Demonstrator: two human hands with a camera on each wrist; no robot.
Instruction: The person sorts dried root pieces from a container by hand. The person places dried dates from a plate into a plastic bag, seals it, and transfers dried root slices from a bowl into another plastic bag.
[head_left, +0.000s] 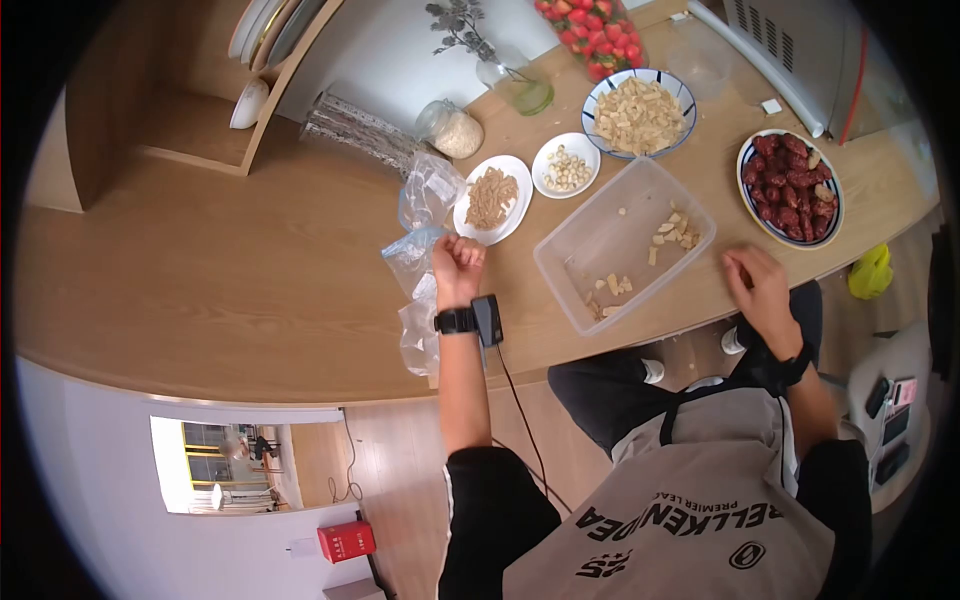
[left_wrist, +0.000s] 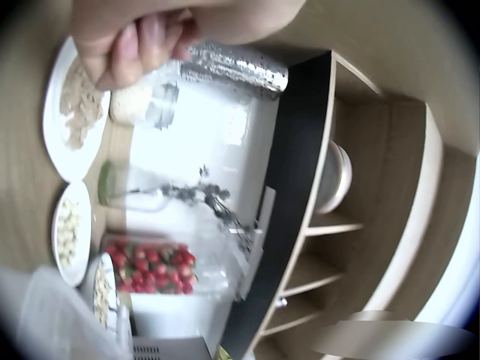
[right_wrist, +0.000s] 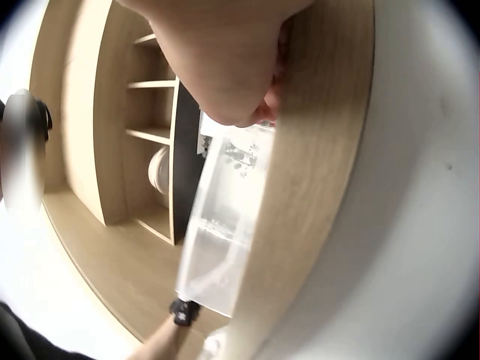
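My left hand [head_left: 460,265] lies on the table with loosely curled fingers and nothing visible in them. It is just below a white plate [head_left: 517,224] of brown chopped pieces, beside crumpled clear plastic bags [head_left: 412,262]. My right hand [head_left: 757,285], also loosely curled, rests at the table's front edge, right of a clear plastic container [head_left: 567,228]. Pale broken pieces [head_left: 676,236] lie in two groups inside that container. Behind it are a small white dish [head_left: 541,184] of round, pale nuts and a blue-striped bowl [head_left: 688,100] of pale pieces.
An oval dish [head_left: 744,190] of dark red dates stands at the right. Along the back are a glass jar [head_left: 455,132], a vase [head_left: 528,92] and strawberries [head_left: 597,35] in clear packaging. A grey appliance [head_left: 790,50] fills the back right corner; wooden shelving [head_left: 190,150] stands left.
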